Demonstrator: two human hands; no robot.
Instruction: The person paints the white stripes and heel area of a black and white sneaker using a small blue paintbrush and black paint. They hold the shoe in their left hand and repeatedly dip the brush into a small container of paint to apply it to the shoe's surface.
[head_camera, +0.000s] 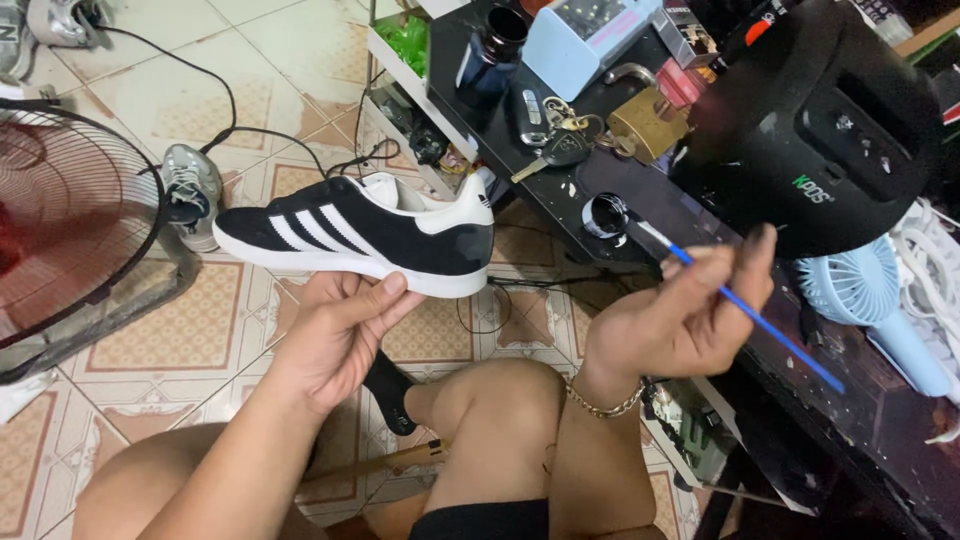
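Your left hand (345, 325) grips the black sneaker (360, 235) from below, left of the paint pot (604, 215). Your right hand (690, 315) pinches the blue brush (745, 312); load its tip lightly.

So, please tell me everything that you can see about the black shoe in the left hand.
The black shoe is a low sneaker with a dark, suede-like upper, three white stripes on its side, a white heel tab, white lining and a white sole. It lies level, side-on, toe toward the fan, above the tiled floor. The left hand holds it from below, thumb on the sole edge. Nothing else touches it; the right hand's brush is apart.
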